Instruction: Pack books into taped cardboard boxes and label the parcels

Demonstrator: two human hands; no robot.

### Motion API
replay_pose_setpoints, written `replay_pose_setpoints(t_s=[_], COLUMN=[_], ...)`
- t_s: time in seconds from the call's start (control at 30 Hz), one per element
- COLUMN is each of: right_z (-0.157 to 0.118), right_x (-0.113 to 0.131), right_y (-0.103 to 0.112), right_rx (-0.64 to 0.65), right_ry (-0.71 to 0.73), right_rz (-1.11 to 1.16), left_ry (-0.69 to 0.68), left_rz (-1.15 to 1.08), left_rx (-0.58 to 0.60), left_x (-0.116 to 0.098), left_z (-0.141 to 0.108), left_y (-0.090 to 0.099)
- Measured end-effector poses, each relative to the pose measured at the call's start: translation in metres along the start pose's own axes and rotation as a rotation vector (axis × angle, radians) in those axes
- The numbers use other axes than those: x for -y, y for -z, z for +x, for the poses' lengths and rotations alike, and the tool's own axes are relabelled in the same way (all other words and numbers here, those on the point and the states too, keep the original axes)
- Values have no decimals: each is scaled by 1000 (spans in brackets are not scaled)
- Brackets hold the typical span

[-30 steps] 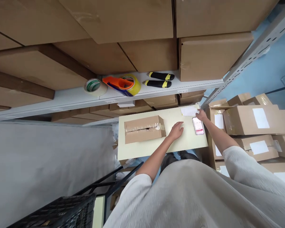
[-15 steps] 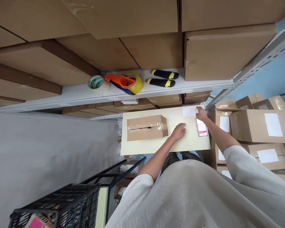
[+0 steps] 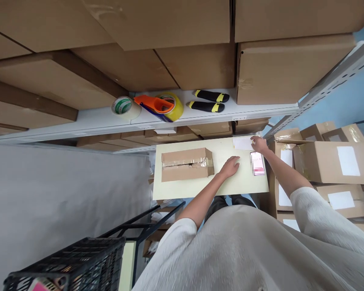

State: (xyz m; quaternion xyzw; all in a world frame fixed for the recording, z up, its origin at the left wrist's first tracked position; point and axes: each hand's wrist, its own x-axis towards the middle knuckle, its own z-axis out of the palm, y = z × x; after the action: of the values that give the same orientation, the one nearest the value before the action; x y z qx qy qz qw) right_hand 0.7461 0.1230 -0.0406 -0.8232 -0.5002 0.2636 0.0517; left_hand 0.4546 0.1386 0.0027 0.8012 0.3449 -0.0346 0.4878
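Some white paper (image 3: 242,143) lies near the far right corner of our pale table (image 3: 176,188), and our right hand (image 3: 260,144) is at its right edge. The fingers are bent there, but we cannot tell if they pinch the paper or only touch it. Our left hand (image 3: 229,167) grasps nothing; it is relaxed, at the middle of the table, between the box (image 3: 186,165) and the phone (image 3: 257,163).

The paper, we judge, is very light and rather soft: it bends easily, and it may slide on the smooth table or crease if we press too strongly. The best place to take it seems to be the right edge or a corner, with thumb and first finger, in a gentle pinch. A fingernail under the edge should help, because flat paper gives little to grasp. The phone lies just on our side of the right hand; it is probably stiff, slippery and fragile, so we should not knock it. As for the box, we cannot know its weight, but its ends look firm enough for two palms
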Motion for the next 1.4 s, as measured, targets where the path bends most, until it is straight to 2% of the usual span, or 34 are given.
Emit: replay_pose_setpoints(t_s=[0.1, 0.2, 0.33, 0.43, 0.6, 0.83, 1.07, 1.4], right_z=[-3, -7, -15, -20, -25, -27, -29, -33], right_x=[4, 11, 23, 31, 38, 41, 47, 48], right_y=[20, 35, 45, 47, 51, 58, 56, 56], right_rx=[27, 15, 8, 51, 180, 284, 282, 275], right_ry=[54, 141, 198, 213, 169, 190, 192, 199], right_rz=[79, 185, 423, 642, 859, 958, 946, 895], left_ry=[-29, -42, -18, 5, 23, 14, 41, 99], left_rz=[-34, -120, -306, -445, -543, -571, -575, -512], left_rx=[-22, -112, -274, -345, -394, -464, -504, -493], left_x=[-15, -33, -56, -63, -61, -61, -62, -63], left_z=[15, 38, 69, 81, 81, 75, 72, 67], left_y=[3, 7, 11, 12, 15, 19, 23, 26])
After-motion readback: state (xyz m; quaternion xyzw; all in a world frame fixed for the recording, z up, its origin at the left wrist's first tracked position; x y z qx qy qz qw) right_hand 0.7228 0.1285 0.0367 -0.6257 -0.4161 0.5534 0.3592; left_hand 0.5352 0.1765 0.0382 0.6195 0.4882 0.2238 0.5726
